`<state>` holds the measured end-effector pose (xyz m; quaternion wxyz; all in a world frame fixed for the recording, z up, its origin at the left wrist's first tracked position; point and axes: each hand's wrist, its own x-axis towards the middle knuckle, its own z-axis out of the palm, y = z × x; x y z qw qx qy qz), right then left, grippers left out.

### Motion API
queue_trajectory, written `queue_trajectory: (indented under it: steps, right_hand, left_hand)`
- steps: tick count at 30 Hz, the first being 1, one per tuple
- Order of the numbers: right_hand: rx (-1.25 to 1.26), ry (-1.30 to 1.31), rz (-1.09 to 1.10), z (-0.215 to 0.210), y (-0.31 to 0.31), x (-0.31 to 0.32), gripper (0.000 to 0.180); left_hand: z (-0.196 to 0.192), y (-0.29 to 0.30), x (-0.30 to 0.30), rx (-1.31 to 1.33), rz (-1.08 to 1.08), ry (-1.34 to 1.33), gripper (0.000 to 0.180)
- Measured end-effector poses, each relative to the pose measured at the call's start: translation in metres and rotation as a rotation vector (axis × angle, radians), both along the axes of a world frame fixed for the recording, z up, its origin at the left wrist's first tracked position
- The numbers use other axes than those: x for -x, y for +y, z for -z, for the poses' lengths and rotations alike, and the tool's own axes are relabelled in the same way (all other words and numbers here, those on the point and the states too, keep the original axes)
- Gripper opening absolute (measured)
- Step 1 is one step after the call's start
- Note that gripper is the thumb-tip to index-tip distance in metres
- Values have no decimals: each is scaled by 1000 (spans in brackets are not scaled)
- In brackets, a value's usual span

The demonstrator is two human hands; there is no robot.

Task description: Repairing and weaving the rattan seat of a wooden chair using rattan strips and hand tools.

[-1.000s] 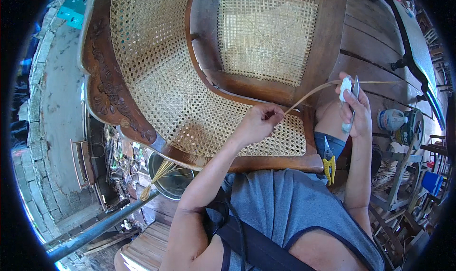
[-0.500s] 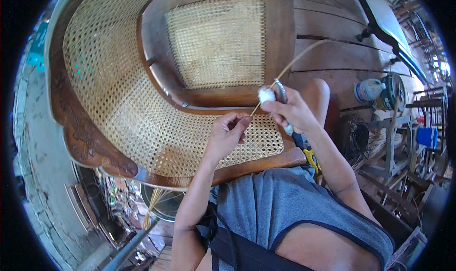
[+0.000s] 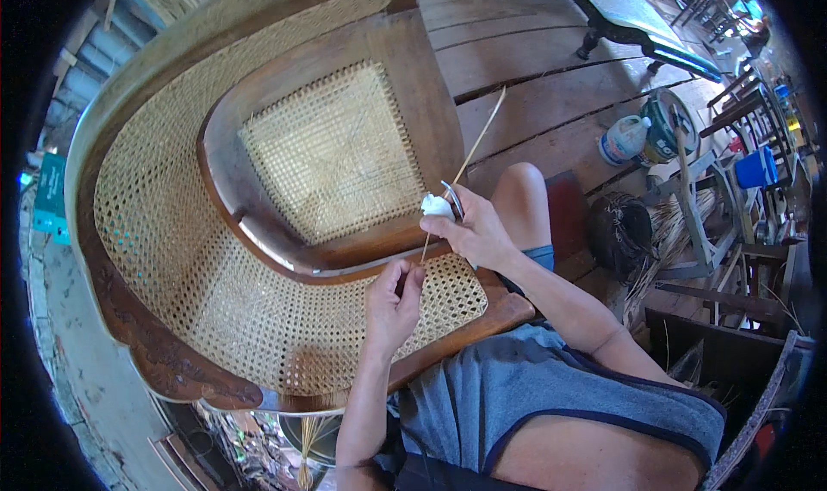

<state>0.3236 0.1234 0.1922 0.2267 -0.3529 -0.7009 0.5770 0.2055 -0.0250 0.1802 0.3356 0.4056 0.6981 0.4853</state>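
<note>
Strip, pale and narrow, is slanting through the middle of the frame, its lower end sitting at the left hand and its free tip pointing toward the top centre. By my reading, we're watching a smoothing or thinning step, the strip being worked against the metal tool; which of the two, I'm not able to tell from here. The next move, I'm judging, is calling for a firm pinch at the low end, an even, straight pull, and a thumb well clear of that metal.

Now the hands! The left is hanging over the woven cane, just below centre, its grip closing thumb and finger tightly on the strip. The right hand is sitting above and to the right, its grip wrapping snugly around the tool, the thumb pressing by a white wad. Its fingers are hiding where strip and tool are meeting. The left forearm is rising steeply from the bottom edge; the right one is slanting up and inward from the lower right, wrist roughly straight.
</note>
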Motion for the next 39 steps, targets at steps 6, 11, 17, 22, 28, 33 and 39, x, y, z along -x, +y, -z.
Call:
queue_trajectory:
  steps: [6,11,17,22,28,33,39]
  right_hand:
    - [-34,-94,214,-26,55,-17,26]
    - [-210,31,334,-36,128,-32,28]
    - [-536,-62,559,-53,197,-71,32]
    - [-524,-346,532,-77,201,-91,32]
    - [-787,-689,-482,76,93,-23,38]
    - [-742,-876,-686,159,67,16,27]
    - [-838,-918,-854,168,73,4,22]
  left_hand:
    - [-23,-27,14,28,86,-205,9]
    - [-35,-66,25,47,107,-148,6]
    - [-38,-100,36,111,67,-202,9]
    - [-24,-119,59,166,-78,19,15]
    - [21,-107,54,-162,-314,-341,9]
    - [21,-122,45,-96,-356,-413,8]
    - [21,-119,26,-135,-284,-464,10]
